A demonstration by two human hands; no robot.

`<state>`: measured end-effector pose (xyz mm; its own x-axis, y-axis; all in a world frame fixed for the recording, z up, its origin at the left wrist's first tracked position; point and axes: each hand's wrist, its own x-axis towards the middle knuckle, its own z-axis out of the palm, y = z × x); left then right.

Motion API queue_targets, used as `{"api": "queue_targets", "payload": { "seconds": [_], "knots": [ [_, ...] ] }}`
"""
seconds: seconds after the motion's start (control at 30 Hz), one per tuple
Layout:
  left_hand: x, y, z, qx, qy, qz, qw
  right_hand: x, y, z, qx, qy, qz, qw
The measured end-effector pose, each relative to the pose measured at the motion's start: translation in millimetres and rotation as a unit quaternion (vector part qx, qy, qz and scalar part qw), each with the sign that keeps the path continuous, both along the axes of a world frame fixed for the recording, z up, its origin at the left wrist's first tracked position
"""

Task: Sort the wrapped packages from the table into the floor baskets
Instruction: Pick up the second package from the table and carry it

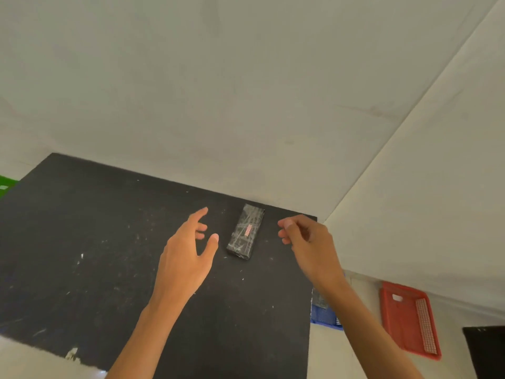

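Observation:
One wrapped package (246, 231), a dark oblong block in clear film with a small red label, lies on the black table (95, 255) near its far right corner. My left hand (188, 250) hovers just left of it, fingers spread, holding nothing. My right hand (306, 239) hovers just right of it, fingers loosely curled, nothing in them. Neither hand touches the package.
A red basket (410, 318) stands on the floor at the right. A blue basket (325, 315) with a wrapped package in it peeks out beside the table's right edge. A green basket (6, 184) shows at the far left. White walls close off the back and right.

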<state>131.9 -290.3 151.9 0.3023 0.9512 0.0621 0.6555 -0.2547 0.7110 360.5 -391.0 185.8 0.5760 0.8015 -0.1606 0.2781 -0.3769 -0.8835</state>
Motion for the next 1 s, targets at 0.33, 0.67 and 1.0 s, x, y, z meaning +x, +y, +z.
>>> {"api": "queue_targets", "payload": {
  "seconds": [0.33, 0.67, 1.0],
  "knots": [
    [9, 172, -159, 0.03, 0.295, -0.237, 0.925, -55, 129, -147, -0.316, -0.044, -0.012, 0.948],
    [-8, 211, -299, -0.065, 0.368, -0.279, 0.884, -108, 193, -254, -0.474, -0.227, 0.011, 0.85],
    [10, 209, -222, -0.213, 0.317, -0.274, 0.883, -37, 117, -122, 0.142, 0.484, -0.325, 0.8]
  ]
}}
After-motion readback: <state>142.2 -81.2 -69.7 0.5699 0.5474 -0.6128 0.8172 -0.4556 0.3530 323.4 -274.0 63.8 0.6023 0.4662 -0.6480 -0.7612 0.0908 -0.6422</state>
